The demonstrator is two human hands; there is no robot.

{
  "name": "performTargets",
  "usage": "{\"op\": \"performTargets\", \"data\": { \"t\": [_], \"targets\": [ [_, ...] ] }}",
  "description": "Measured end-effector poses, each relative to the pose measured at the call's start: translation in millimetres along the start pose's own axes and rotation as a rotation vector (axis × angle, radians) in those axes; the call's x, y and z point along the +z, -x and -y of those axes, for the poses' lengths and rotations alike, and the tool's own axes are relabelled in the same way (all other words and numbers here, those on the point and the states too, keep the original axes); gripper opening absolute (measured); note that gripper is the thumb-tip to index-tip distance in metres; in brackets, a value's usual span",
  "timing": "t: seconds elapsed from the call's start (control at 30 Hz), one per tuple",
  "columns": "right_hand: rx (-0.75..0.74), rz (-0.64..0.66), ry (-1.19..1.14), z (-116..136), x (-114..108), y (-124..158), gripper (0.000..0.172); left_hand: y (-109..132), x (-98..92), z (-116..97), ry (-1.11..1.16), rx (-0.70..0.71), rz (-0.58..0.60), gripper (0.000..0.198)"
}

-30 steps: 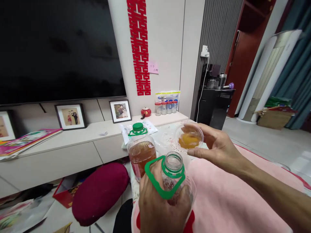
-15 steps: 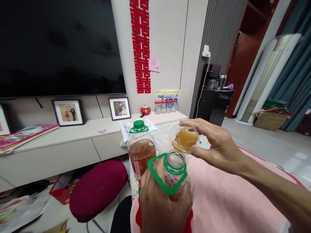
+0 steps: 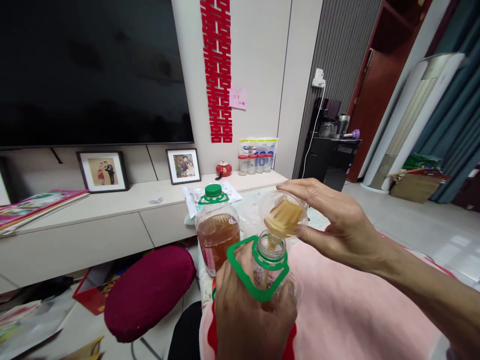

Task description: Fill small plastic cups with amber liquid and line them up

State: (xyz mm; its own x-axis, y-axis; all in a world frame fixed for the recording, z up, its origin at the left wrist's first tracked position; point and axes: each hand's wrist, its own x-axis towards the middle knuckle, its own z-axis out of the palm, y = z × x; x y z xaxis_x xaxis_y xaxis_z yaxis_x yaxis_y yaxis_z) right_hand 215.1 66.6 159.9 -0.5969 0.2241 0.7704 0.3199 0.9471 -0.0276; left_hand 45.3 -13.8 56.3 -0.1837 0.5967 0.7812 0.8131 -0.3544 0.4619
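My left hand [image 3: 255,305] is wrapped round the neck of a clear plastic bottle [image 3: 296,287] with a green carry ring [image 3: 240,267] and no cap on its mouth. Above it, my right hand [image 3: 333,220] holds a clear plastic bowl [image 3: 267,202] by the rim, tipped towards the bottle. Amber-brown liquid [image 3: 284,217] runs from the bowl's lip into the open mouth. Beyond my left hand stands a second, capped bottle [image 3: 219,235] of amber liquid. My left hand hides most of the lower part of the held bottle.
A pink cloth [image 3: 348,305] covers the table to the right. Plastic bags [image 3: 232,192] lie behind the bottles. A maroon stool [image 3: 150,292] stands left, before a low cabinet [image 3: 112,225] bearing picture frames [image 3: 183,166] and red-lidded jars [image 3: 252,164].
The bowl in my right hand has tipped further, and its liquid now pours in a stream into the bottle. My left hand keeps its hold.
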Motion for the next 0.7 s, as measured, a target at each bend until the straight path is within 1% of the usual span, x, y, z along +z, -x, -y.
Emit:
{"op": "performTargets", "data": {
  "t": [0.1,0.23,0.3,0.4,0.53,0.6,0.7],
  "targets": [
    [-0.033,0.008,0.016,2.2,-1.3,-2.2,0.055,-0.3,-0.1,0.0,-0.011,0.008,-0.017,0.051],
    [-0.074,0.015,0.056,4.9,-2.3,-5.1,0.052,-0.8,0.0,-0.3,-0.003,0.05,-0.045,0.041],
    [-0.091,0.016,0.081,5.9,-2.8,-5.9,0.052,-0.9,-0.2,-0.2,0.002,0.044,-0.049,0.041],
    [-0.107,0.03,0.116,7.0,-4.0,-6.9,0.053,-0.2,0.6,0.1,-0.004,0.022,-0.016,0.045],
    [-0.148,0.036,0.174,9.0,-4.7,-8.6,0.051,0.9,3.2,-1.2,0.021,-0.039,-0.037,0.038],
    [-0.179,0.028,0.227,10.4,-4.4,-9.4,0.048,0.4,3.0,-2.2,0.025,-0.045,-0.051,0.04],
    [-0.221,0.026,0.293,12.7,-4.1,-10.3,0.042,-1.8,-0.2,-3.6,-0.004,-0.008,-0.051,0.046]
  ]
}}
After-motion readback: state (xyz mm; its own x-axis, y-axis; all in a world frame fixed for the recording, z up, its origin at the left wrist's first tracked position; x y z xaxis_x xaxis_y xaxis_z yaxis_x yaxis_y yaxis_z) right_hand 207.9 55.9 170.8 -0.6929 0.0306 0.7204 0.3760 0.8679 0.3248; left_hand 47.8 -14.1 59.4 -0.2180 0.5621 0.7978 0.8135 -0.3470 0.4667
